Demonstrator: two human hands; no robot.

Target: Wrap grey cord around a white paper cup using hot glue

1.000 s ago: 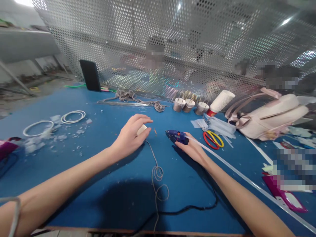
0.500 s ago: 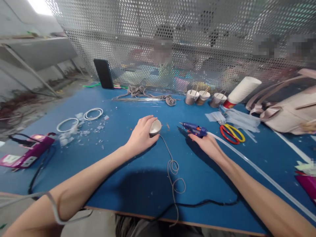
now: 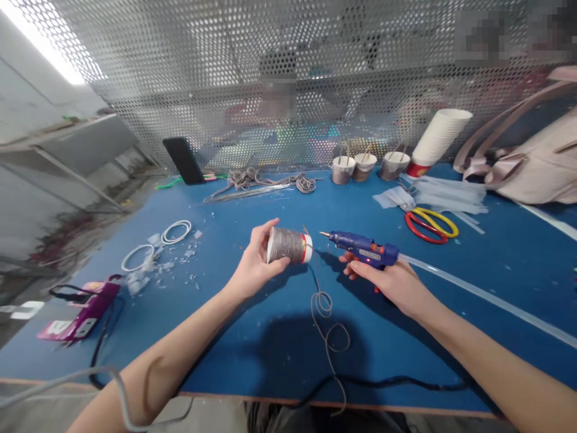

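My left hand [image 3: 256,260] grips a paper cup [image 3: 287,245] wound with grey cord, tilted on its side above the blue table. A red band and white end of the cup face right, free of cord. From there a loose grey cord [image 3: 323,305] trails in curls toward the table's front edge. My right hand [image 3: 391,278] is wrapped round a blue hot glue gun [image 3: 364,248], its nozzle pointing left, a short gap from the cup. A long clear glue stick [image 3: 478,293] runs out of the gun's back.
Cord-wrapped cups [image 3: 343,171] and a stack of paper cups [image 3: 439,141] stand at the back right, near scissors [image 3: 426,225] and clear plastic strips [image 3: 451,193]. White rings [image 3: 177,231], scraps and a purple power strip [image 3: 83,311] lie left. A phone [image 3: 183,160] leans on the mesh.
The cup has been turned from mouth-up to lying sideways, lifted in my left hand. The glue gun's nozzle has come closer to it. The whole view has shifted slightly.
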